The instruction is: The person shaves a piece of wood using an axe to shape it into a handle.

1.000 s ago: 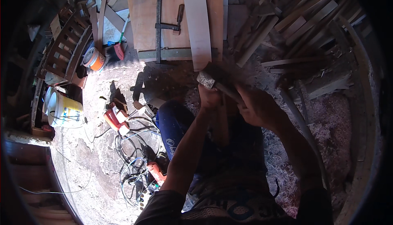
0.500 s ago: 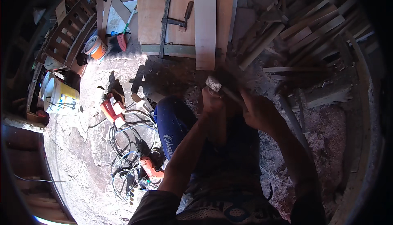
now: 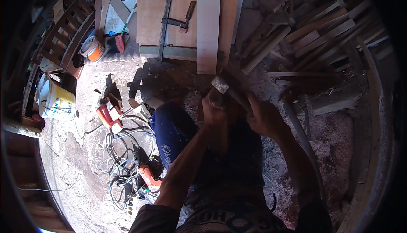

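Observation:
My right hand (image 3: 268, 117) is closed round the handle of a hammer (image 3: 220, 84). The hammer's pale, worn face is turned toward me, just above my left hand. Wrapped round the top of a brown wooden piece (image 3: 218, 143) is my left hand (image 3: 213, 113). The wooden piece stands between my knees, its lower part lost in shadow. Whether the hammer touches it I cannot tell. Ahead of my hands, a long pale board (image 3: 208, 29) lies over wider wooden panels (image 3: 149, 25), beside a bar clamp (image 3: 167, 21).
On the floor at left lie a red power tool (image 3: 108, 114), an orange drill (image 3: 148, 176) and tangled cables (image 3: 121, 152). A white bucket (image 3: 59, 101) and an orange bucket (image 3: 92, 49) stand farther left. Timber offcuts (image 3: 326, 34) are heaped at the far right; wood shavings (image 3: 326, 148) cover the floor nearer.
The hammer head has lifted slightly from my left hand. My view has shifted a little, so the surroundings sit farther left. Both hands keep their hold.

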A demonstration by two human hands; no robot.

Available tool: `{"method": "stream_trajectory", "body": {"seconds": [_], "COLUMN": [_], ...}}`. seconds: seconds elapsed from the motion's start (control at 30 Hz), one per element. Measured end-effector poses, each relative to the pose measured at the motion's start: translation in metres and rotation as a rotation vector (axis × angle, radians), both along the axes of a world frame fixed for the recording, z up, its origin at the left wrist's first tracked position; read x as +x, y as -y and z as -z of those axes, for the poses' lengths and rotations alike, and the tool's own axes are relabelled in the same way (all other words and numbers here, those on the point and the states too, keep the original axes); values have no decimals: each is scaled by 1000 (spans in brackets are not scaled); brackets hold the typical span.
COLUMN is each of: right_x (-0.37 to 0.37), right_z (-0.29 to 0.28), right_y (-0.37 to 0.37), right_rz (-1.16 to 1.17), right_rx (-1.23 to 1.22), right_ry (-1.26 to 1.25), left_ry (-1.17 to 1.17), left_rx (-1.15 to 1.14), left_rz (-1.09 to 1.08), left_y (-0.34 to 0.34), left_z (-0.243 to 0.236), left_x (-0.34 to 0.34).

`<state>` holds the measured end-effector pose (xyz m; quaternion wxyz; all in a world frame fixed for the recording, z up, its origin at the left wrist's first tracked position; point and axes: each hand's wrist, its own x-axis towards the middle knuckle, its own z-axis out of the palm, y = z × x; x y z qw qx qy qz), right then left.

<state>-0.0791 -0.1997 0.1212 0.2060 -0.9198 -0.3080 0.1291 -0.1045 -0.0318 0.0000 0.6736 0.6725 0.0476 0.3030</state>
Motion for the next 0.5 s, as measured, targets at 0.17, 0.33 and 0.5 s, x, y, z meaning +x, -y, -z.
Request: {"method": "stream_trajectory", "body": {"seconds": [0.17,0.33,0.5], "right_x": [-44,-63,-96], "right_z": [70,124,136], "right_y": [28,45,70], "right_rz": [318,432,476], "right_rx": [409,294,343], "right_ry": [-127,-427,-397], "left_ry": [-73,-419,13], "left_rx": [6,186,120], "left_rz": [-39,-16,-167], "left_y": [-16,-61,-8], "left_z": [17,47,19], "left_x": [52,125,78]}}
